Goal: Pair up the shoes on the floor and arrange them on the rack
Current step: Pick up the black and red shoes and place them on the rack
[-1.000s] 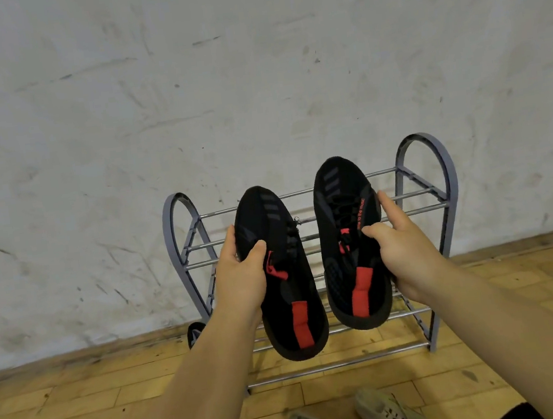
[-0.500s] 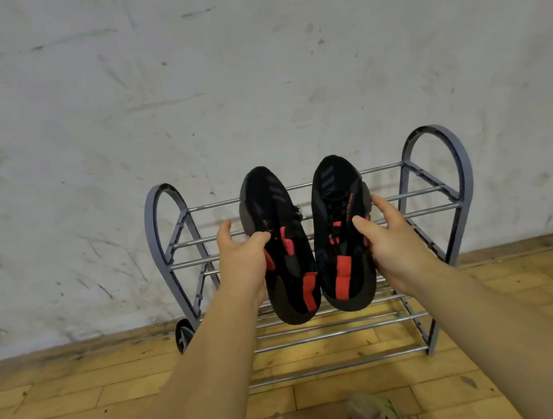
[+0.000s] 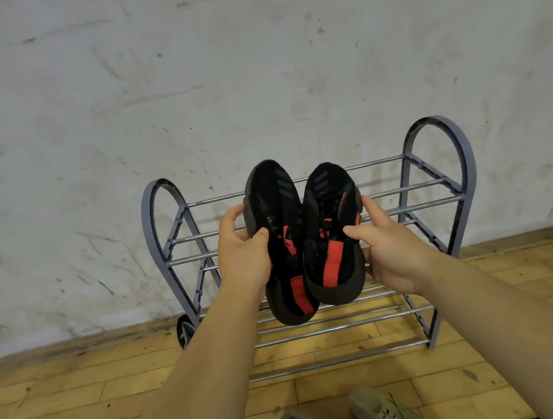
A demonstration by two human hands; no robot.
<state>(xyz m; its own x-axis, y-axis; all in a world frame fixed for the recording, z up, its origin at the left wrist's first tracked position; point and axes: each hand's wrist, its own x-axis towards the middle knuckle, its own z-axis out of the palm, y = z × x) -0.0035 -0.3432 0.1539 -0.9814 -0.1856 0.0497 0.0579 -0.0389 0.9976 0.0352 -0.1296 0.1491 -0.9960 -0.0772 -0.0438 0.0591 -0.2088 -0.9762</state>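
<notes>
Two black sneakers with red heel tabs are held side by side, toes pointing away, in front of the grey metal shoe rack (image 3: pixel 437 184). My left hand (image 3: pixel 244 257) grips the left black sneaker (image 3: pixel 277 209) by its outer side. The right black sneaker (image 3: pixel 332 210) is gripped by my right hand (image 3: pixel 388 251), thumb on top. The two sneakers touch each other, over the rack's upper shelf bars. Both rack shelves that show are bare.
Two beige sneakers (image 3: pixel 388 413) lie on the wooden floor near the bottom edge. A dark shoe (image 3: pixel 185 331) peeks out behind the rack's left leg. A scuffed white wall stands right behind the rack.
Both hands have brought the two black sneakers closer together until they touch, and carried them forward toward the rack's upper shelf.
</notes>
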